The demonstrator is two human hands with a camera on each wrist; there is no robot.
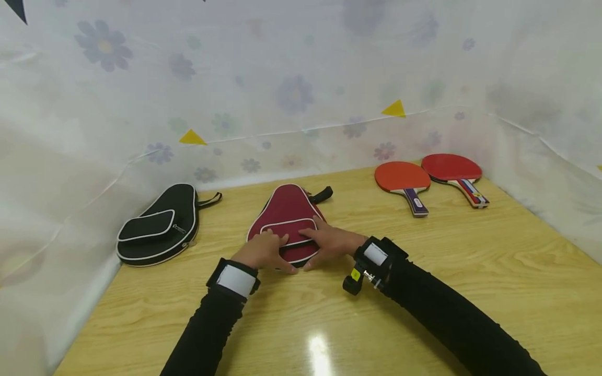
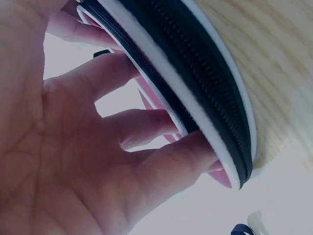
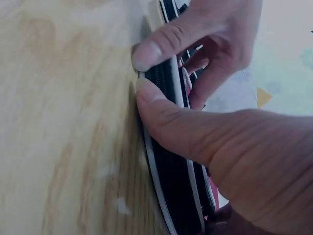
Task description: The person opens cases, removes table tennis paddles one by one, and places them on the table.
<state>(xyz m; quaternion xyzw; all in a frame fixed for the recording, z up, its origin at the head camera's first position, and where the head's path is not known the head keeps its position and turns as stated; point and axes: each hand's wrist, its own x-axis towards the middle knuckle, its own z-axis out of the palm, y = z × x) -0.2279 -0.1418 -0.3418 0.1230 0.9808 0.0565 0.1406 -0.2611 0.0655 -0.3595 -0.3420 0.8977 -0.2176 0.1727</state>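
Note:
A dark red table tennis paddle case (image 1: 287, 201) with white piping and a front pocket lies on the table, its rounded bottom towards me. My left hand (image 1: 264, 251) holds its lower left part and my right hand (image 1: 331, 240) its lower right. Fingers of both hands lie over the pocket, while the thumbs come close together at the near edge. In the right wrist view, both thumbs press against the black zippered side (image 3: 171, 176). The left wrist view shows the left fingers (image 2: 151, 122) reaching over the white-edged case.
To the left lies a black paddle case (image 1: 157, 227) with a pocket and wrist loop. An orange-red paddle (image 1: 402, 176) and a red paddle (image 1: 451, 167) lie at the back right. A flowered white sheet (image 1: 291, 68) walls the wooden table (image 1: 470, 261) at the back and sides.

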